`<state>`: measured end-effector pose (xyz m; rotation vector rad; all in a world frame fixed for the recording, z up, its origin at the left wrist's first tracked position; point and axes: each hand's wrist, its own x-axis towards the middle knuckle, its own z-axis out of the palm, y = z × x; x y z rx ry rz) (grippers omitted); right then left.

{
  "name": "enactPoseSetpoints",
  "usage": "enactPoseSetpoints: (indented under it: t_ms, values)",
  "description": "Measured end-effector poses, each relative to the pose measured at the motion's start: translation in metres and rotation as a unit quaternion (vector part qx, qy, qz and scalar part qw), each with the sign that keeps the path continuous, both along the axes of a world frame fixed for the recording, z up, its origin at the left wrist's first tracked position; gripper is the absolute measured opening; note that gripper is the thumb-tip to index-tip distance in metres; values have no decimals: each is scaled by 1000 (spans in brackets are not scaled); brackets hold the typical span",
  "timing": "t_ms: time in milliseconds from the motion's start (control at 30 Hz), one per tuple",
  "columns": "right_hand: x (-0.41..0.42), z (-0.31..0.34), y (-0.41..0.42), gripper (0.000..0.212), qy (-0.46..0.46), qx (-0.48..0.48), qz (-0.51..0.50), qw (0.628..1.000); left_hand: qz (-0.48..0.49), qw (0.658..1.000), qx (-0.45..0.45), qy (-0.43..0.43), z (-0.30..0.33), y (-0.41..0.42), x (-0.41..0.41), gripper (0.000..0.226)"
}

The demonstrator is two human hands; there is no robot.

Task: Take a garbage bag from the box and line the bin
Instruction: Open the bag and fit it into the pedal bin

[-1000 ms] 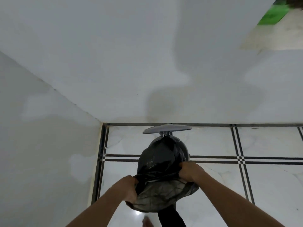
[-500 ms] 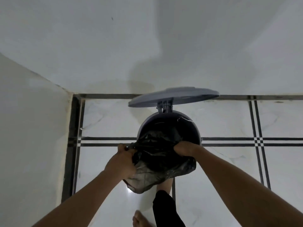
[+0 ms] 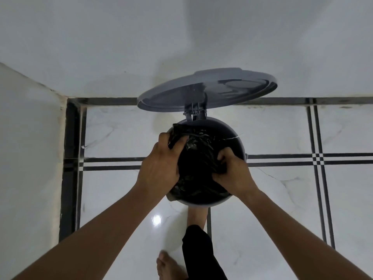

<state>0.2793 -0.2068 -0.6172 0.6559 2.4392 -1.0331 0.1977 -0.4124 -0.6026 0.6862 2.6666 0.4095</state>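
Observation:
A round grey pedal bin [image 3: 238, 142] stands on the tiled floor near the wall, its lid [image 3: 205, 87] raised on a hinge at the far side. A crumpled black garbage bag [image 3: 199, 160] fills the bin's mouth. My left hand [image 3: 159, 166] grips the bag at the bin's left rim, fingers curled into the plastic. My right hand [image 3: 234, 174] grips the bag near the right front of the rim. Both hands are pressed down into the opening. The garbage bag box is not in view.
White walls meet in a corner [image 3: 66, 98] to the left of the bin. A bare foot [image 3: 196, 216] sits at the bin's front base; a second foot [image 3: 167, 265] stands on the glossy white tiles [image 3: 282, 209] with black stripes.
Both hands have gone down with the bag from in front of the bin into its mouth. The view has closed in on the bin, and the lid stands higher in the frame.

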Motion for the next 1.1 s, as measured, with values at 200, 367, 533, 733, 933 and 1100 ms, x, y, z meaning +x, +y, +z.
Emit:
enactPoseSetpoints:
  t_ms: [200,367,533,733,933,1100]
  values:
    - [-11,26,32,16,19,-100,-107,989,57,996,66,-19,3,3,-19,66]
    - [-13,18,70,30,163,191,135,959,-83,994,-56,42,2,-9,-30,88]
    - [-25,8,82,60,33,299,268,915,-94,981,-170,11,-7,-28,-52,88]
    - [-58,25,81,22,-77,-2,-11,997,-62,991,-113,23,1,-18,-67,69]
    - [-86,12,78,41,21,108,53,992,-64,977,-190,-66,-17,-3,-89,94]
    - [-113,0,84,55,-116,100,126,980,-3,978,-158,-139,-39,-1,-105,56]
